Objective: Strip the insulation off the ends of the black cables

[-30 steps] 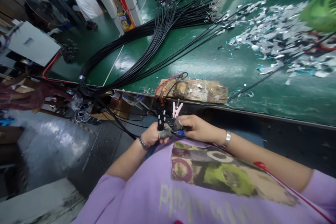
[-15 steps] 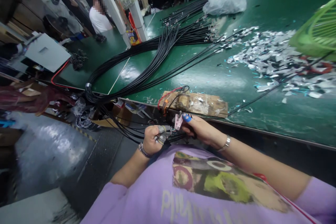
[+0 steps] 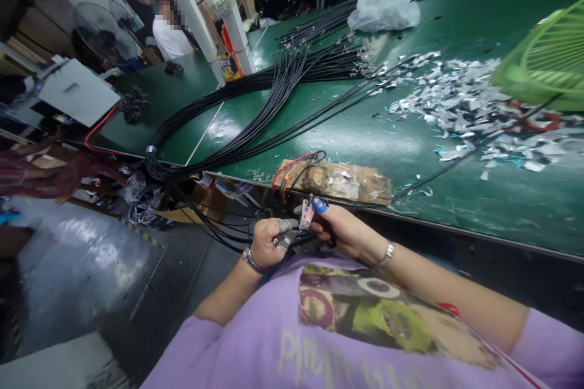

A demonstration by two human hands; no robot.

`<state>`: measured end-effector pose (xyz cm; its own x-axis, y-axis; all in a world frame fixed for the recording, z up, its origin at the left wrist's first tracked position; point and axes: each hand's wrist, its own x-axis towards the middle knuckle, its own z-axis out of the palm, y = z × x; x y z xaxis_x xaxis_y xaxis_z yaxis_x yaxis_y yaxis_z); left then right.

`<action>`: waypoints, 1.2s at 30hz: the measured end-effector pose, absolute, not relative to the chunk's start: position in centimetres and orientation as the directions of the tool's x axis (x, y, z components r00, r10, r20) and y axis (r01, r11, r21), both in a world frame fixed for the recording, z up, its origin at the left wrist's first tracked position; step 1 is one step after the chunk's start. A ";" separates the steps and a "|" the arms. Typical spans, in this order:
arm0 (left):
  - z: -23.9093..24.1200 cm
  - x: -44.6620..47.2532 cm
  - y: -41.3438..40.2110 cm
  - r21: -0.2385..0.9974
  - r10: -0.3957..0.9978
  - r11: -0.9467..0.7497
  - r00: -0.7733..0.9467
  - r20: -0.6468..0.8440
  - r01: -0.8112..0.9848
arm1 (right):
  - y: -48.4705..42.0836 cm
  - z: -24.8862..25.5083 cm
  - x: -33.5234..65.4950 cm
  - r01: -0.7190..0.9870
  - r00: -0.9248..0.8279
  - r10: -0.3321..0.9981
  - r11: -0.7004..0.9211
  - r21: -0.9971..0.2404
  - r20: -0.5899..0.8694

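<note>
My left hand (image 3: pixel 267 243) is closed in a fist round the ends of thin black cables (image 3: pixel 214 232), its fingertips wrapped in grey tape. My right hand (image 3: pixel 347 232) is closed on a small pink-jawed cutting tool (image 3: pixel 307 213) with a blue-covered fingertip beside it. Both hands meet just below the edge of the green table (image 3: pixel 365 134), close to my purple shirt. The tool's jaws sit right by the cable ends in my left fist.
A long bundle of black cables (image 3: pixel 269 91) crosses the table and hangs over its left edge. A taped cardboard block (image 3: pixel 337 181) with red wire lies at the near edge. Silver scraps (image 3: pixel 460 103), a green basket (image 3: pixel 542 67) and a plastic bag (image 3: pixel 385 7) lie further back. A person sits far left.
My view has tilted up and back a little. My right hand has lifted the cutting tool from my lap to the cable ends held in my left fist.
</note>
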<state>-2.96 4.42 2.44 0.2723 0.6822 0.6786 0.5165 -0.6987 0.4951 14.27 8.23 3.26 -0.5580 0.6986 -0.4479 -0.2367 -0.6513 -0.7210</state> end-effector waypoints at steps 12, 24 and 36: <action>1.6 -3.4 2.9 0.321 0.562 -0.800 0.445 0.697 0.507 | 7.3 3.1 17.8 0.164 -0.688 0.671 -0.226 -0.960 -0.276; 1.0 -2.9 2.4 0.381 0.575 -0.799 0.407 0.710 0.465 | 6.0 2.0 18.2 0.151 -0.837 0.498 -0.184 -0.971 -0.225; 0.1 -3.3 2.3 0.407 0.593 -0.793 0.420 0.687 0.454 | 6.2 1.8 18.6 0.130 -0.839 0.494 -0.224 -0.966 -0.227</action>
<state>-3.26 2.25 0.08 0.4199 0.5928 0.6872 0.4536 -0.7929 0.4069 18.60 6.15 1.79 -0.8394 0.4936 -0.2273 0.1299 -0.2240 -0.9659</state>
